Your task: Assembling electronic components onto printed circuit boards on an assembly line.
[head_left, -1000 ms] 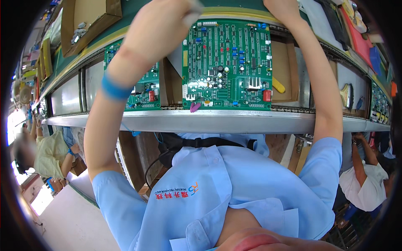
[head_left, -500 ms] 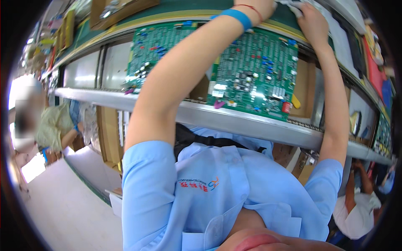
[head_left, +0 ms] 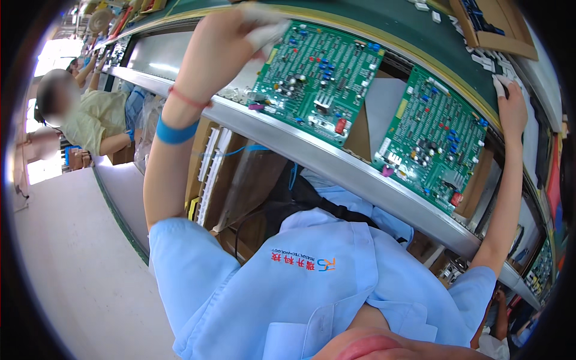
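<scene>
My left hand (head_left: 222, 51), with white coverings on its fingertips and a blue band on its wrist, hovers at the upper left corner of the left circuit board (head_left: 318, 78). Motion smears its fingers, so what they hold, if anything, cannot be made out. My right hand (head_left: 512, 111) is at the far right, beyond the right circuit board (head_left: 432, 138). Its white-covered fingertips are pinched together beside small white parts (head_left: 485, 62) on the green surface; anything between them is hidden. Both green boards, dense with components, lie side by side across the rails.
A metal rail (head_left: 288, 135) runs along the near side of the boards. A cardboard box (head_left: 501, 36) with dark parts stands at the far right on the green mat (head_left: 384, 18). At the left, a person (head_left: 90, 120) sits beyond a white table (head_left: 78, 252).
My hands, close together at the top before, are now far apart: the left has swung left, the right is by the white parts. The view has turned, and the boards appear tilted.
</scene>
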The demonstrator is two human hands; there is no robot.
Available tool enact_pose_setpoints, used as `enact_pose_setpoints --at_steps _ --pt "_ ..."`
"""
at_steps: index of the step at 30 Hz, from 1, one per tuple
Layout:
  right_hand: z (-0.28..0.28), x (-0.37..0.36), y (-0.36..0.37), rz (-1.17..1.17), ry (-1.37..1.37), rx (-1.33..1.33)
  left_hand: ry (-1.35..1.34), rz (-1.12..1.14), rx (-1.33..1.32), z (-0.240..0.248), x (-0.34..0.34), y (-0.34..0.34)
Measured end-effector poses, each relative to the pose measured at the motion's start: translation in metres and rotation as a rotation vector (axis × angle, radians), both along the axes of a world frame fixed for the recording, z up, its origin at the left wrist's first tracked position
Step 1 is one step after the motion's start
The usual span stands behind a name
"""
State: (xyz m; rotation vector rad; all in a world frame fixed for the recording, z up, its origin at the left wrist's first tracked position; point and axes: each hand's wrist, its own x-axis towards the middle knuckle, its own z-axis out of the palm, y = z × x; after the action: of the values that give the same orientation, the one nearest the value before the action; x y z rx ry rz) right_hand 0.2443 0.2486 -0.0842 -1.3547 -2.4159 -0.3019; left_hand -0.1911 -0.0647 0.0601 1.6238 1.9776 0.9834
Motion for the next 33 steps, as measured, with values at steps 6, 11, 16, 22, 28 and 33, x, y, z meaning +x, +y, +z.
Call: enact_pose_setpoints --at_steps 6,11,16,22,28,33 --pt "0.005 -0.001 0.004 0.039 -0.019 0.017 0.232 0.165 -0.273 -0.058 -0.059 -0.065" --pt "0.009 -0.003 -0.003 0.056 -0.018 0.019 0.253 0.153 -0.434 -0.071 -0.060 -0.059" --pt "0.013 -0.004 -0.004 0.066 0.018 -0.049 0.275 0.147 -0.500 -0.065 -0.056 -0.051" --pt "0.026 -0.011 -0.023 0.084 0.110 0.005 0.400 0.087 -0.511 -0.059 -0.061 -0.048" --pt "0.081 -0.140 -0.114 0.450 0.527 -0.189 0.224 0.214 -0.304 -0.076 -0.082 -0.062" --pt "0.083 -0.261 -0.152 0.674 0.279 -0.028 0.041 0.395 -0.044 -0.110 -0.078 -0.069"
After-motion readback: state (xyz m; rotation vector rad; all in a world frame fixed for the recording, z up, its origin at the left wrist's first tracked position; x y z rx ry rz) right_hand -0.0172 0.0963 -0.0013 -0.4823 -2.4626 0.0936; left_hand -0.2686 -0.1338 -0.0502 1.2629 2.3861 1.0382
